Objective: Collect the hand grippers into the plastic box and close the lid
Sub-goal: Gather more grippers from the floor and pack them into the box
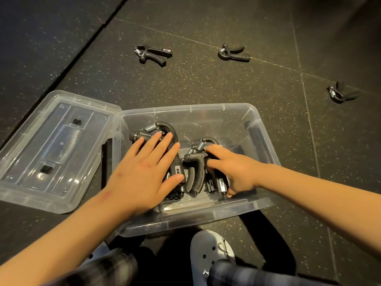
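Plastic box (pixel 260 129) holds perhaps 4 hand grippers (pixel 194 176), lid (pixel 31 162) beside it

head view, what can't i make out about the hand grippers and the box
Head view only:
1. Number of hand grippers in the plastic box: the left hand and right hand cover both piles.
2. Whether the right hand grips or only rests: its fingers hide the contact.
3. Dark flat thing beside the box: mostly behind the cloudy wall.
4. Far-right floor gripper: small, dim against the dark floor.
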